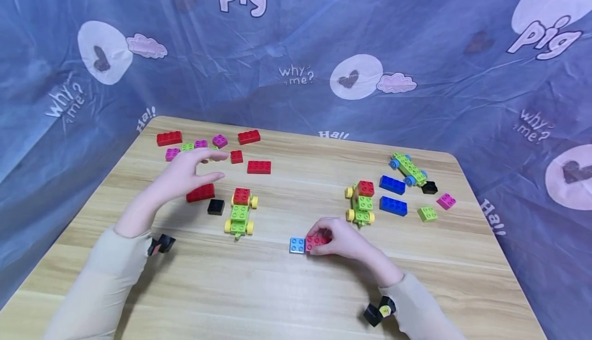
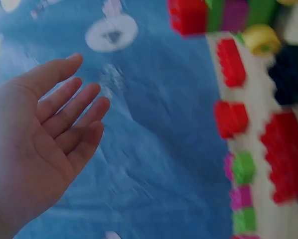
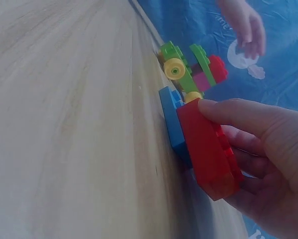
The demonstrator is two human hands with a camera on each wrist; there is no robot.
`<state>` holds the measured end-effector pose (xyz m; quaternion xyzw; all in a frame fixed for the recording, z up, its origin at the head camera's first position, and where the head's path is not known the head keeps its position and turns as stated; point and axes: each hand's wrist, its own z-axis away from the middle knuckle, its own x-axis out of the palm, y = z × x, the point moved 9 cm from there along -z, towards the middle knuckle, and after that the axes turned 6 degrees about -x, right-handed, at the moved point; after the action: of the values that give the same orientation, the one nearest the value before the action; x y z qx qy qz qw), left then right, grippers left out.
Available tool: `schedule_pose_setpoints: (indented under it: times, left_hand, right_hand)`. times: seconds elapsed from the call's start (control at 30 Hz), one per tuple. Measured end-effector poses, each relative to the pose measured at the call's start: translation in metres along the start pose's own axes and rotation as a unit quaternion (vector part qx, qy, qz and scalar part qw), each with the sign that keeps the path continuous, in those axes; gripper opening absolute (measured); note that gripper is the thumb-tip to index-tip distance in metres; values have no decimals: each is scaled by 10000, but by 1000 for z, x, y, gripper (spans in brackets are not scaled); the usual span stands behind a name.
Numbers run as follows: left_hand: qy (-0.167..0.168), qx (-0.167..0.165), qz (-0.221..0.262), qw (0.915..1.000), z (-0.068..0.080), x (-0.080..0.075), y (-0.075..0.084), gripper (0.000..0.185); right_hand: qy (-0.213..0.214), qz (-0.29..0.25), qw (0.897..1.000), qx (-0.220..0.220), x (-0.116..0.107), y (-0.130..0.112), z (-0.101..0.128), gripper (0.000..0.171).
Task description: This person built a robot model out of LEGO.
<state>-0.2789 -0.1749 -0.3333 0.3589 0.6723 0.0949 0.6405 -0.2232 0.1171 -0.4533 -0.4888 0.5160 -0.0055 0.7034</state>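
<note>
Keep right hand point(image 1: 344, 240) pinching the red brick point(image 1: 316, 242) flush beside the light-blue brick point(image 1: 297, 245) on the bench point(image 1: 296, 288); left hand point(image 1: 187, 173) relaxed, empty — hovering over the red long brick point(image 1: 200, 193).

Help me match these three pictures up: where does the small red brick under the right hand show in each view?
Head: red brick low centre, held by the right hand, beside the light blue brick.
Left wrist: not in it.
Right wrist: red brick right of centre, gripped, against the light blue brick.
Shared landmark: the green car with yellow wheels.
</note>
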Motion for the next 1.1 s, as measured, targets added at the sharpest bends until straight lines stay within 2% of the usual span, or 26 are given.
schedule_pose_setpoints:
  times: [0.23, 0.43, 0.6, 0.77, 1.1]
  left_hand:
    - [-314, -374, 140, 9987, 4, 5, -53, 54]
    - [-732, -688, 346, 9943, 6, 14, -83, 61]
    - [-1044, -786, 430, 9905, 5, 24, -96, 63]
    - [-1235, -753, 483, 9883, 3, 32, -105, 63]
    - [-1548, -989, 352, 9823, 6, 47, -120, 63]
  right_hand:
    - [20, -42, 10000, 59, 0, 1, 0, 30]
    - [2, -70, 9999, 79, 1, 2, 1, 30]
    - [-6, -120, 9998, 153, 1, 2, 1, 30]
    - [-4, -138, 9998, 174, 1, 2, 0, 30]
    - [-26, -147, 9996, 248, 2, 4, 0, 30]
